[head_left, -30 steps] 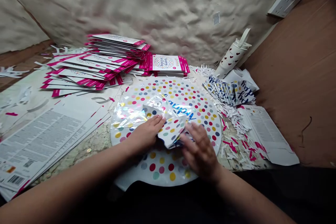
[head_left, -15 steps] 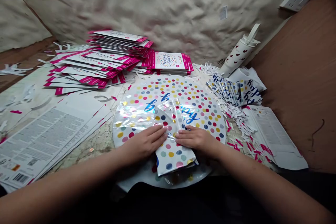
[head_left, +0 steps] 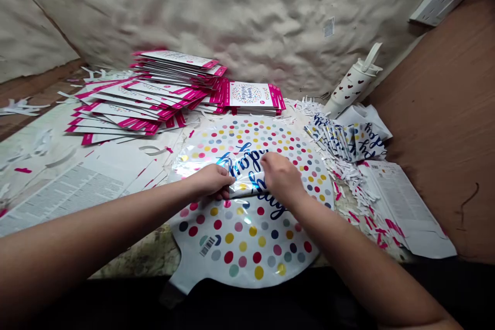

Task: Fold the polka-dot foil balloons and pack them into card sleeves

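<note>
Both hands (head_left: pixel 214 179) (head_left: pixel 285 179) curled, pinching folded foil (head_left: pixel 243 186); right grip partly hidden; dotted balloon (head_left: pixel 247 247) partly covered

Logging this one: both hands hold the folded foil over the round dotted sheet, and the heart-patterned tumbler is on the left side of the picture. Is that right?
Not quite: the head view shows the heart-patterned tumbler on the right side. The left hand and right hand do hold the folded foil over the round dotted sheet.

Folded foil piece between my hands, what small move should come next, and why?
Perhaps press the folded foil piece flat: the left hand and right hand hold its opposite ends, and the dotted round sheet lies spread beneath.
</note>
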`<state>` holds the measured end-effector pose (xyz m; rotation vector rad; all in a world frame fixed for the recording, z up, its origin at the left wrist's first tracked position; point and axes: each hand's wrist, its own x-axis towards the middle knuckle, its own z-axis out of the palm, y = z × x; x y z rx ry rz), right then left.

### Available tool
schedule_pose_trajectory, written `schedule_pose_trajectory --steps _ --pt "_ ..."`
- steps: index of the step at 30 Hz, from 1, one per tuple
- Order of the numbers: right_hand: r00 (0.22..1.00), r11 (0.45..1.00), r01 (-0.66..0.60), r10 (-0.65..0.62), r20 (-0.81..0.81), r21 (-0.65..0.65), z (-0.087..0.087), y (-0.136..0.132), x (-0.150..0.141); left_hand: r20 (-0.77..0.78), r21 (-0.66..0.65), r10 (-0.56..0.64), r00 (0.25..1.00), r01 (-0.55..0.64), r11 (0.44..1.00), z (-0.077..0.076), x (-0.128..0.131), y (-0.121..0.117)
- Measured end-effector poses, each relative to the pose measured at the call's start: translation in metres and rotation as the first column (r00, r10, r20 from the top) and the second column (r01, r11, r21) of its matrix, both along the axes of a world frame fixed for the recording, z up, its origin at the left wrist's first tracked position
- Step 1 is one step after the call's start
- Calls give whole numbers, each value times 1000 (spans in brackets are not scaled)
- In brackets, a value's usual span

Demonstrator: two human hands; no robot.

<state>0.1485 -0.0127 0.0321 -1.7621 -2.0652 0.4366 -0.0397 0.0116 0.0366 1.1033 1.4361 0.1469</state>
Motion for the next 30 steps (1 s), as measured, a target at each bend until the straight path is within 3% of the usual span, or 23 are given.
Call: schedule_pose_trajectory --steps 1,4,6,9,11,14,16,21,24,26,27,28,30 --pt "994 997 -75 74 77 10 -3 -1 -10 8 -6 4 1000 -4 1000 0 -2 -1" --pt "957 972 -198 220 188 -128 -19 0 -35 44 9 36 998 -37 999 7 -16 -4" --pt "943 960 -225 258 209 -168 -29 2 -43 112 5 146 983 -147 989 14 -28 -4" --pt "933 954 -261 288 215 -146 -34 2 -43 201 -119 301 932 -282 952 22 -38 -2" --pt "933 952 -282 302 199 -122 -31 1 -40 200 -175 275 940 -242 954 21 -35 0" --pt "916 922 -375 384 115 -93 -24 -2 -31 118 -117 168 979 -154 981 12 -22 5" --pt "887 887 -458 460 36 -59 -23 -4 -25 102 -79 170 980 -162 984 7 -13 8" --pt "885 880 -466 465 30 93 -31 -13 -12 279 -125 240 930 -213 969 13 0 14" --pt "940 941 -312 326 -104 133 -19 -20 16 365 22 260 894 -287 958 28 -2 18" --pt "970 986 -44 81 -230 164 1 -26 54 399 177 244 884 -335 925 34 -7 15" --pt "961 973 137 -85 -263 188 13 -28 78 371 270 202 906 -314 910 34 -10 11" --pt "925 914 335 -274 -262 227 25 -29 104 300 370 124 946 -235 899 32 -14 4" --pt "775 693 626 -603 -189 358 46 -23 155 59 543 -142 988 88 835 19 -18 -16"
